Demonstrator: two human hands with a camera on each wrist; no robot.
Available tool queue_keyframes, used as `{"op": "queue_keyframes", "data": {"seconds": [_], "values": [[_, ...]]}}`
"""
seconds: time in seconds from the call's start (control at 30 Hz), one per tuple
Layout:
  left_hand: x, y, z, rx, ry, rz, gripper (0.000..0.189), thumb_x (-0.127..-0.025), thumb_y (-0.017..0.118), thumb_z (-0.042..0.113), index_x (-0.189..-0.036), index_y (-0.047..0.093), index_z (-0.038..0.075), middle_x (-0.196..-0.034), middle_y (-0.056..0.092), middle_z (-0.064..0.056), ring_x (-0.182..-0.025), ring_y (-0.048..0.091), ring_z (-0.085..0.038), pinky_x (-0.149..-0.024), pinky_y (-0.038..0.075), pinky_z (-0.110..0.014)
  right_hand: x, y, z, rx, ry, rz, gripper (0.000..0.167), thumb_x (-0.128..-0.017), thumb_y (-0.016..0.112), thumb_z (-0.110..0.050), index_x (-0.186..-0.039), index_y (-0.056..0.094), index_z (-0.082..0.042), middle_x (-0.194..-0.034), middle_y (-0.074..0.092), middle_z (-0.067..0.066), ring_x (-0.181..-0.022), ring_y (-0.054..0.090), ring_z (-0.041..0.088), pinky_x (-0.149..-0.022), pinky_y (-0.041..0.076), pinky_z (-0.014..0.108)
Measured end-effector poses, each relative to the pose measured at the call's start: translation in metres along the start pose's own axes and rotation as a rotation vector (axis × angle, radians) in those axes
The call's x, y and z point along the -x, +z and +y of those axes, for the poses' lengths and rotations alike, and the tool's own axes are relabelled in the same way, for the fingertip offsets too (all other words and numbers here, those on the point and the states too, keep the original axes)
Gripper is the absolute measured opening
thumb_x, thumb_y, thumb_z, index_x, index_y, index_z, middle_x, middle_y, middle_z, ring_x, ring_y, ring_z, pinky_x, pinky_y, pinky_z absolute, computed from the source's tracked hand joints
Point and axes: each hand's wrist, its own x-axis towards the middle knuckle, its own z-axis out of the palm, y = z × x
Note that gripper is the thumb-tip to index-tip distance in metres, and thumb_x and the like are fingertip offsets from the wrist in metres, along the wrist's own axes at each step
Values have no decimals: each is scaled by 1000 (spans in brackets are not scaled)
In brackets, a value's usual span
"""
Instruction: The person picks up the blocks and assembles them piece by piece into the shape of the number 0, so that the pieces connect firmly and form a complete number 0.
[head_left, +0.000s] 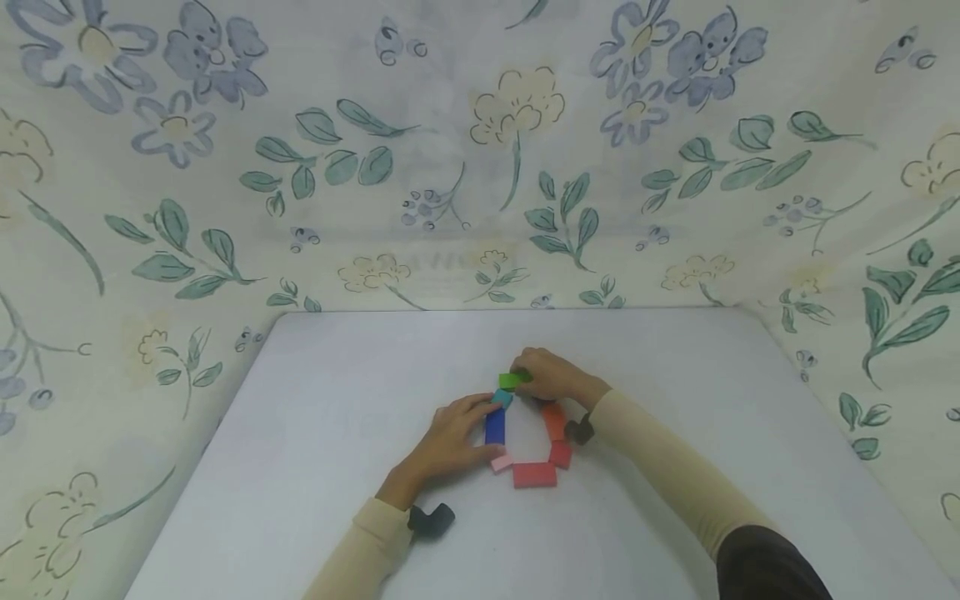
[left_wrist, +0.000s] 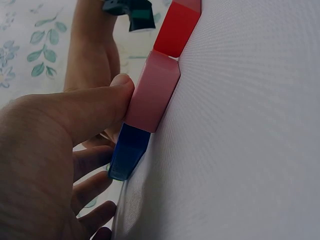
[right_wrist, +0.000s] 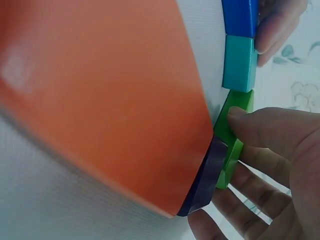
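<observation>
Colored blocks form a ring on the white tabletop in the head view. My left hand [head_left: 453,437] lies along its left side, thumb against the pink block [head_left: 501,462] and fingertips by the blue block [head_left: 495,427] and teal block [head_left: 502,399]. At the far end my right hand [head_left: 551,373] pinches a green block [head_left: 509,381], partly covered by the fingers. The right wrist view has my thumb on the green block [right_wrist: 232,115], which adjoins the teal block [right_wrist: 240,62]. A dark purple block [right_wrist: 205,175] stands between my fingers and the orange block [right_wrist: 125,110].
The ring's right side has the orange block [head_left: 553,422] and a small red block [head_left: 560,454]; a longer red block [head_left: 534,475] lies at the near end. Black wrist mounts [head_left: 431,521] jut from both sleeves. Flowered cloth [head_left: 450,242] rises behind the white tabletop [head_left: 337,367].
</observation>
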Motion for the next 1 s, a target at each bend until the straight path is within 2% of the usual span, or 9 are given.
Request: {"op": "queue_keyframes", "data": {"seconds": [0.23, 0.37, 0.57, 0.8, 1.0], "values": [[0, -2, 3, -3, 10, 8, 70, -86, 72, 51, -146, 51, 24, -155, 43, -4, -145, 37, -31, -107, 34, -54, 0, 1, 3, -16, -12, 4, 35, -94, 69, -22, -126, 67, -10, -111, 64, 3, -104, 60, 16, -97, 51, 33], [0, -2, 2, -12, 14, 10, 70, -86, 72, 51, -147, 51, 24, -156, 43, -5, -145, 37, -31, -107, 34, -53, -1, 1, 6, -21, -49, 7, 31, -98, 62, -23, -125, 68, -9, -111, 66, 4, -102, 61, 16, -95, 52, 33], [-1, 1, -1, -23, 7, 3, 71, -86, 71, 54, -147, 50, 24, -156, 42, -4, -146, 37, -30, -106, 34, -52, -2, 0, 11, -22, -85, 3, 28, -102, 53, -16, -123, 68, -7, -113, 68, 7, -106, 63, 18, -97, 52, 33], [-1, 1, -1, -20, 6, 1, 72, -86, 71, 54, -147, 50, 24, -156, 42, -3, -146, 36, -30, -106, 34, -52, -3, -1, 13, -22, -65, -20, 27, -101, 58, -19, -124, 69, -12, -112, 67, 2, -104, 62, 14, -95, 52, 29], [0, -1, 1, -7, 0, -3, 71, -86, 71, 54, -148, 49, 24, -157, 41, -3, -146, 35, -30, -108, 33, -53, -3, -2, 12, -27, -62, -38, 32, -95, 68, -26, -125, 69, -14, -110, 66, 0, -101, 60, 13, -93, 52, 29]]}}
